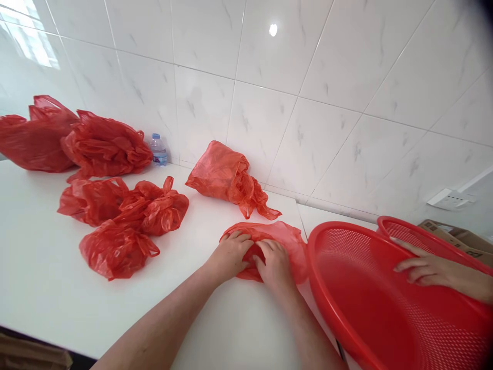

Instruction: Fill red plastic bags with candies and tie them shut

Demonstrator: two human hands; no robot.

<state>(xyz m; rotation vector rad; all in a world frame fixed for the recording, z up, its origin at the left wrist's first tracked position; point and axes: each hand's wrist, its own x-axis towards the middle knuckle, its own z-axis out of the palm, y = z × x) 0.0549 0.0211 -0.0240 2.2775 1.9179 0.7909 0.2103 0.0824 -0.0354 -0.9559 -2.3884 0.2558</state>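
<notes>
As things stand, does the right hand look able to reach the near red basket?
Likely yes: between the right hand and the near red basket lies only part of the red bag it is touching. Another person's hand is at the far side, not in the way.

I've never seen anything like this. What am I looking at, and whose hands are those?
No robot here. This single picture comes from a camera on a person's head, so the left hand and right hand in the middle are the wearer's own. Both touch a red plastic bag on the white table; how firmly, I cannot tell. More red bags lie left and behind, with a bottle by the tiled wall. At right, another person's hand is at a red basket.
</notes>
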